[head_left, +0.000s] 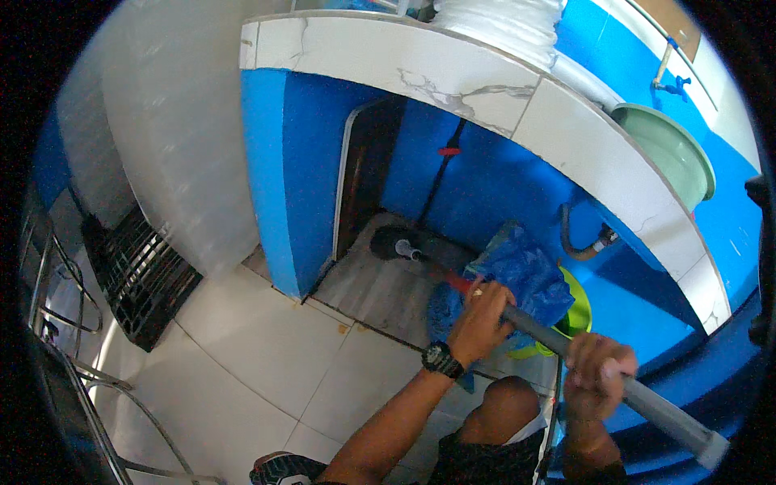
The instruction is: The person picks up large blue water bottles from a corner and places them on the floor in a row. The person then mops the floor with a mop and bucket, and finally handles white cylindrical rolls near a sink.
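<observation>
Both my hands grip a long grey pipe-like pole [675, 415] that slants from the lower right toward the floor under the counter. My left hand [485, 319], with a dark watch on its wrist, is wrapped round it near a red section [458, 282]. Higher up the pole, my right hand [596, 373] is closed round it, slightly blurred. A wider collar caps its near end. The far end is dim and points at a short grey pipe opening [406, 250] in a dark, wet-looking patch of floor; whether they touch I cannot tell.
A blue plastic bag [524, 271] and a yellow-green basin [575, 303] sit beside the pole. Above runs the tiled counter edge [477, 93], with a green basin [669, 153] on top. A grey hose [572, 238] hangs underneath. Black crate [141, 279] and metal rack [89, 388] stand left.
</observation>
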Available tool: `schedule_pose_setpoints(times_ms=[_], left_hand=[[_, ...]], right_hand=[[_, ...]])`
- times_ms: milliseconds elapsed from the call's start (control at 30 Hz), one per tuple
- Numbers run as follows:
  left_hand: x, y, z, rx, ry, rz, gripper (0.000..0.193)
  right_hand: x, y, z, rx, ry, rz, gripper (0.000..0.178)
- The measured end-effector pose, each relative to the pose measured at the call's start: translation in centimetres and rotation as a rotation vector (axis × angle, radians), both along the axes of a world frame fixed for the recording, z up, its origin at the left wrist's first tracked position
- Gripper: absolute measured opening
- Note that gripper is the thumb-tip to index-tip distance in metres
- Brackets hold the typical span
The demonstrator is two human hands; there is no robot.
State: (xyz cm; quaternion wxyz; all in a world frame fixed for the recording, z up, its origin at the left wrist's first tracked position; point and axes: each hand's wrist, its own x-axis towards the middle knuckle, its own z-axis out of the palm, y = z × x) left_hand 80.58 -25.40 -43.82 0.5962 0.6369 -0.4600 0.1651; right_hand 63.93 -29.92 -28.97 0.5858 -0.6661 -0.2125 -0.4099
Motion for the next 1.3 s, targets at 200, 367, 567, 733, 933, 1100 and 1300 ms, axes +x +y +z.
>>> schedule_pose_setpoints(times_ms=[200,367,567,733,933,1100,1300], left_hand=[[2.9,0.4,-2.0,-0.005,0.288,0.033,0.057],[2.8,3.0,1.1,-0.044,0.157,0.065,0.065],[2.0,5.9,7.1,-0.246,0.195,0.124,0.071],[2.2,9.9,11.4,-0.562,0.247,0.141,0.078],[2.1,18.9,15.7,-0.614,0.116,0.465,0.074],[2.9,23.2,14.7,-0.818,0.151,0.519,0.033],[4.0,24.0,11.3,-0.909,0.043,0.316,0.014]], right_hand=[[6.5,-1.6,-8.5,-0.092,-0.048,0.026,0.022],[7.8,-3.1,-5.0,-0.066,0.052,-0.019,0.022],[16.5,-2.9,4.0,-0.088,0.211,-0.170,0.027],[21.7,4.6,5.5,-0.201,0.166,-0.077,0.030],[25.1,14.0,3.8,-0.602,0.032,0.026,0.020],[23.2,17.5,0.8,-0.802,0.319,0.140,0.030],[14.2,11.4,0.5,-0.943,0.103,0.054,0.057]])
